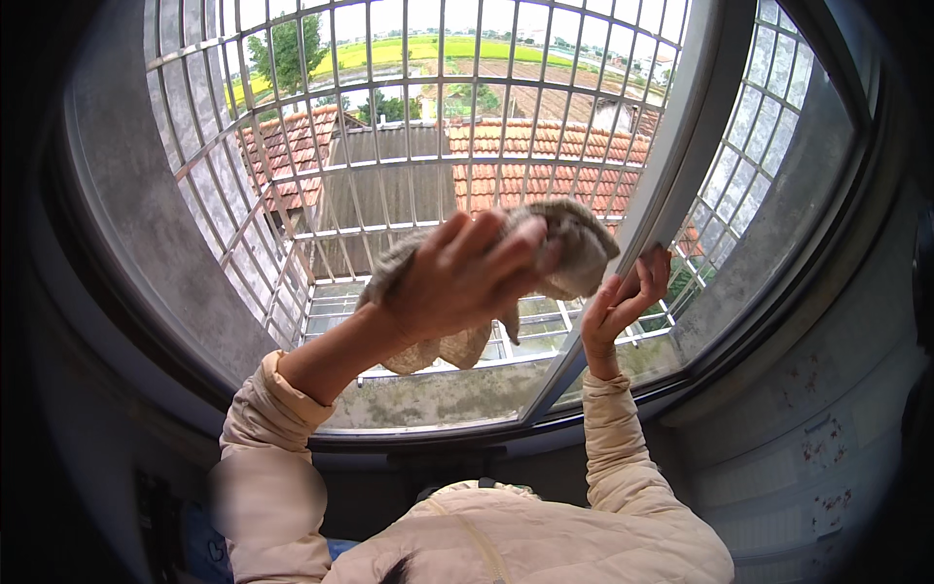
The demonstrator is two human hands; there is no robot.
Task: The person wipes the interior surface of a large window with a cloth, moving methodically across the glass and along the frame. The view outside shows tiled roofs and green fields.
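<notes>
My left hand (456, 281) is raised in front of the window, over a bunched grey-brown cloth (580, 244). Its fingers are blurred, and the palm side is hidden. Loose folds of the cloth hang below the hand and stick out on both sides. To the right, my right hand (620, 310) holds the upright metal stile of a sliding window sash (675, 164), with its thumb and fingers at the edge. Whether the cloth touches glass cannot be made out.
Metal security bars (408, 160) form a cage outside the window. A concrete ledge (438, 398) lies below them, and the bottom window track (430, 436) runs across in front of me. Tiled roofs (547, 146) and fields stand beyond. Patterned wall tiles (824, 445) line the right side.
</notes>
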